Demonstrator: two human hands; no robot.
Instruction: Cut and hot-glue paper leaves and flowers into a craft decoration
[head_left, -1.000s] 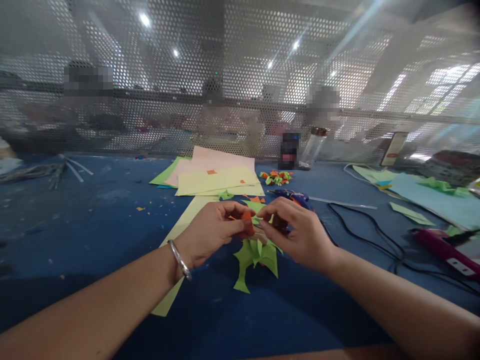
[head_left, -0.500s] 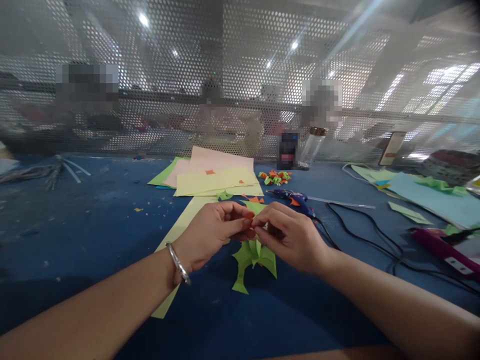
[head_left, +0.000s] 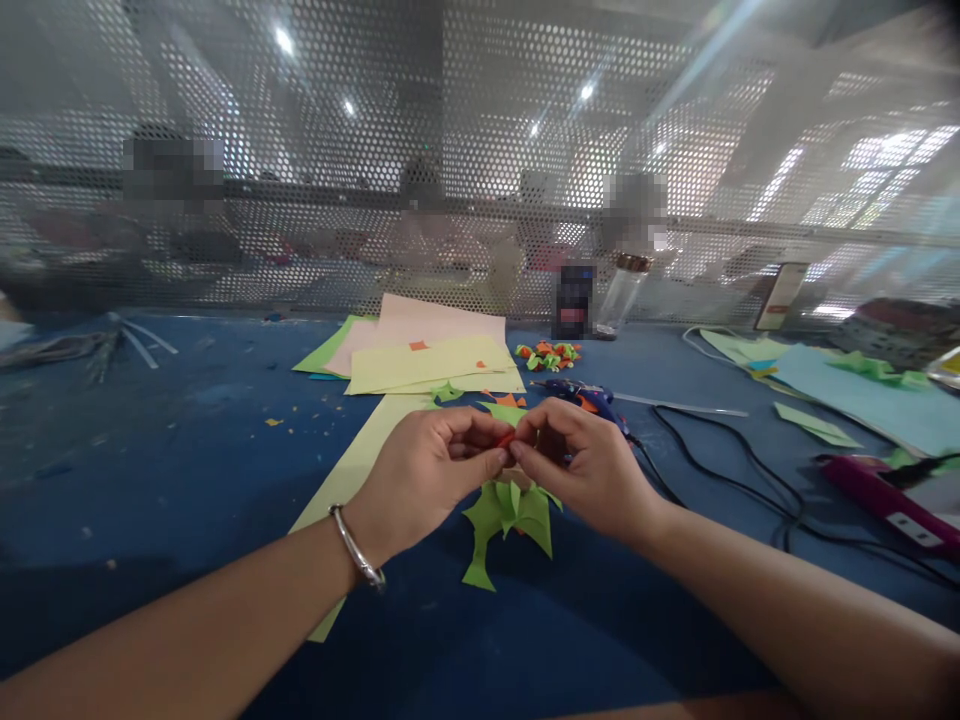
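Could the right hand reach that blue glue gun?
Probably yes: the blue glue gun lies just beyond the right hand, nothing visible between them, though it seems busy with an orange piece.

The one camera here sits on the person's head, on the near side of the blue, flat-topped table (head_left: 187, 430). It faces forward and down over that table, close above the bare left hand (head_left: 416, 480) and bare right hand (head_left: 600, 475), and sees as far as the grey, perforated metal screen (head_left: 322, 245) standing behind the table.
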